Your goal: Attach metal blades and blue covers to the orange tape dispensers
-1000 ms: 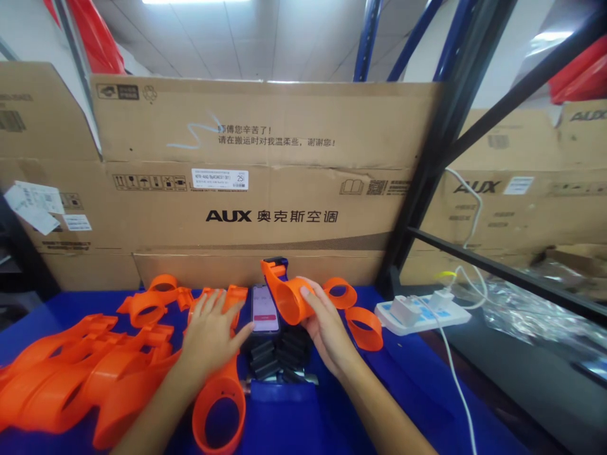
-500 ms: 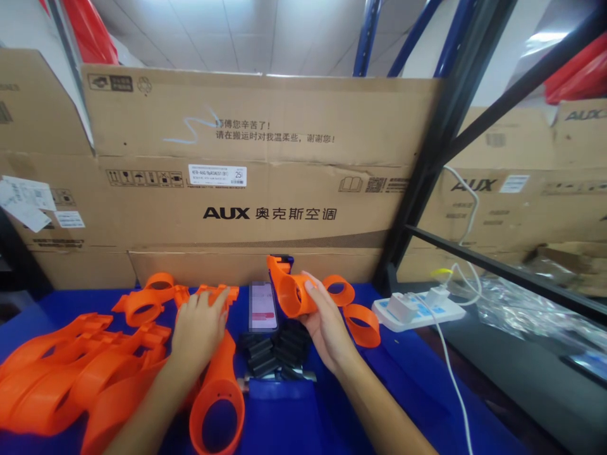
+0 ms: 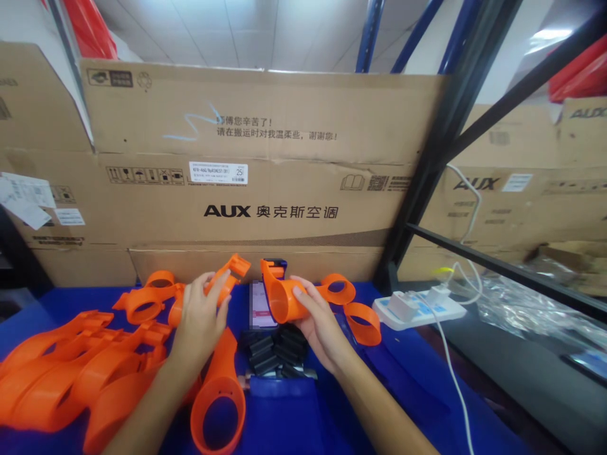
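Observation:
My left hand (image 3: 202, 314) grips a small orange tape dispenser (image 3: 233, 272), its toothed-looking head sticking up past the fingers. Most of its body is hidden by the hand. In my right hand (image 3: 318, 320) is another orange tape dispenser (image 3: 286, 299), held by its ring, with a dark piece on its raised end. Below, between the hands, lies a pile of black plastic pieces (image 3: 274, 351). A phone (image 3: 262, 306) with a lit screen leans behind them. One larger orange dispenser (image 3: 219, 404) lies beside my left forearm.
Several orange dispensers (image 3: 61, 373) are heaped at the left. Orange rings (image 3: 362, 323) lie right of my right hand. A white power strip (image 3: 417, 306) with cables stands at the right. A cardboard sheet (image 3: 265, 189) walls the back, beside a black frame post (image 3: 434, 151).
My left hand has lifted an orange tape dispenser up from the pile, tilting its head upward. My right hand has shifted slightly left, with its dispenser turned a little.

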Available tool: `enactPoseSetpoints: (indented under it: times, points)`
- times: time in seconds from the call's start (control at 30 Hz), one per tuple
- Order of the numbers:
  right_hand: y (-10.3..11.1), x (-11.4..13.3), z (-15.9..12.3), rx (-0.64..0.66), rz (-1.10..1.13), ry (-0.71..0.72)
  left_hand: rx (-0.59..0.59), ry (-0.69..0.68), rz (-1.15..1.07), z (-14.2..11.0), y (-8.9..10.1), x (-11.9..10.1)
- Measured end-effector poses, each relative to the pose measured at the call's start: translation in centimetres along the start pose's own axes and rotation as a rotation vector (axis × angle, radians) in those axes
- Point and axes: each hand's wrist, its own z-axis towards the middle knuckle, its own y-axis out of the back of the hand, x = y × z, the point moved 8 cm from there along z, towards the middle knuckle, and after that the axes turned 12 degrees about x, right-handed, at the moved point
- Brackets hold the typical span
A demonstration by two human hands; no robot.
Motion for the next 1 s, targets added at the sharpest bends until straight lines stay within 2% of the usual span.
enactPoseSetpoints:
  times: [0.13, 0.23, 0.37, 0.47, 0.67, 0.87, 1.0]
  points:
    - [-0.2, -1.2, 0.6, 0.039, 0.018, -0.047, -0.192, 0.026, -0.042, -0.1, 2.4, -0.6]
    - [-1.1, -2.4, 1.6, 0.082, -0.007, -0.083, -0.274, 0.074, -0.121, -0.4, 3.6, -0.9]
    - [-3.5, -4.8, 3.3, 0.158, -0.111, -0.201, -0.319, 0.073, -0.189, -0.9, 4.3, -1.7]
    - [-4.8, -6.8, 4.8, 0.135, -0.139, -0.281, -0.330, 0.055, -0.199, -1.1, 4.4, -2.3]
    - [-6.3, -9.3, 6.9, 0.099, -0.129, -0.296, -0.333, 0.033, -0.212, -1.2, 4.4, -2.9]
    - [-5.4, -9.3, 6.0, 0.089, -0.175, -0.313, -0.314, 0.049, -0.287, -1.2, 4.5, -3.1]
    - [-4.3, -7.4, 5.5, 0.068, -0.212, -0.250, -0.302, 0.027, -0.320, -1.1, 4.5, -3.2]
